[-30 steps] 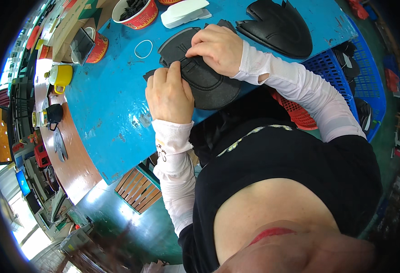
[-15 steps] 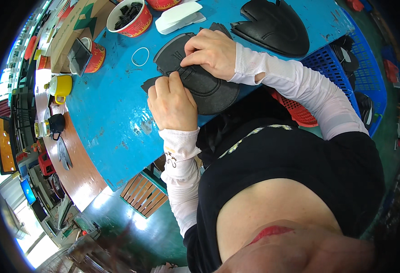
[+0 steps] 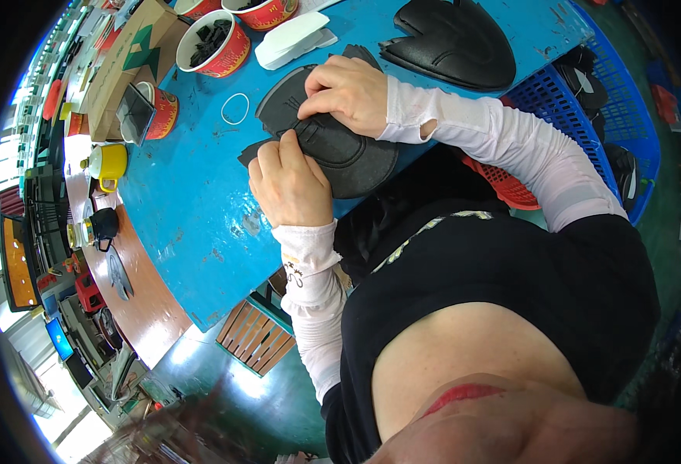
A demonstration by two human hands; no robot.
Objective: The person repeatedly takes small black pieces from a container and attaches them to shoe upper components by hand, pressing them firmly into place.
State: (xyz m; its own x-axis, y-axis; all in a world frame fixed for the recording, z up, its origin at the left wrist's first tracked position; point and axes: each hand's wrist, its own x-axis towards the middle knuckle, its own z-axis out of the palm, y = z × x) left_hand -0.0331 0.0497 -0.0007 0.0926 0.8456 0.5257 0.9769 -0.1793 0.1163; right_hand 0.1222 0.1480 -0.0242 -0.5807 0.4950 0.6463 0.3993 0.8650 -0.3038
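Observation:
A black leather-like shoe upper lies on the blue table at its near edge, with lines and small slits across its middle. My left hand is closed at its left side, thumb and index fingertips pinching near the slits. From above, my right hand bends over the upper, its fingertips pinched together at the same middle part. Whatever small piece may be between the fingertips is hidden. Another stack of black uppers rests further right on the table.
Red paper tubs with black bits stand at the back, near white cut pieces and a white ring. A cardboard box, a phone and a yellow cup are at left. A blue basket sits at right.
The whole view has shifted slightly. Both hands stay at the middle of the shoe upper, the fingertips moving only a little.

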